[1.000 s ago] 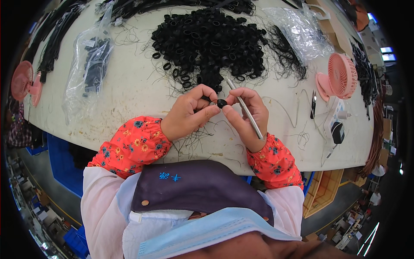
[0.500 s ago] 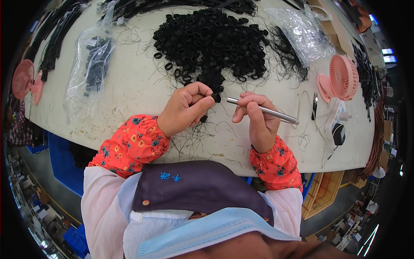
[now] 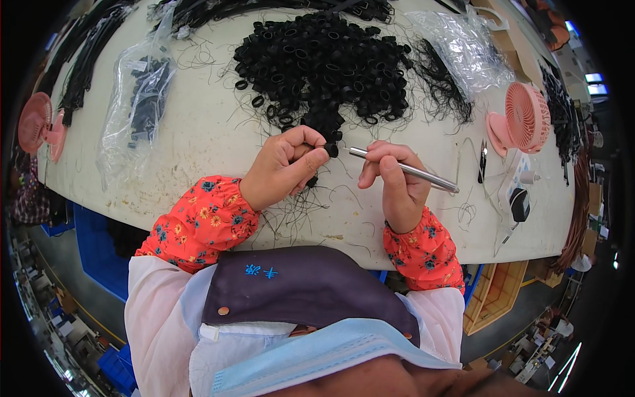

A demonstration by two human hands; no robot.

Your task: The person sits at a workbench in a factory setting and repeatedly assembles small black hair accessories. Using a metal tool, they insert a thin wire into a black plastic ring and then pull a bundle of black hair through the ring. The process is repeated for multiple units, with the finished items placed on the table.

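My left hand [image 3: 283, 165] pinches a small black loop [image 3: 332, 150] between thumb and fingers, just below the large pile of similar black loops [image 3: 324, 66]. Held like a pen in my right hand [image 3: 400, 185] is a silver metal pen-shaped tool [image 3: 430, 178]. Its thin tip points left at the loop, with a small gap between them. Another dark piece [image 3: 313, 180] shows below my left fingers, partly hidden. Loose black threads [image 3: 291, 215] lie on the pale table [image 3: 198, 152] under my hands.
A clear bag [image 3: 135, 99] with black pieces lies at left, a clear plastic bag [image 3: 463, 53] at back right. Pink fans [image 3: 527, 121] stand at both sides. Dark-handled snips [image 3: 483, 162], a white power strip [image 3: 512, 178] with a black plug and bundles of black straps [image 3: 83, 66] lie around.
The tool and my right hand have shifted very slightly right, so the tip is a little farther from the loop. My left hand has barely moved.
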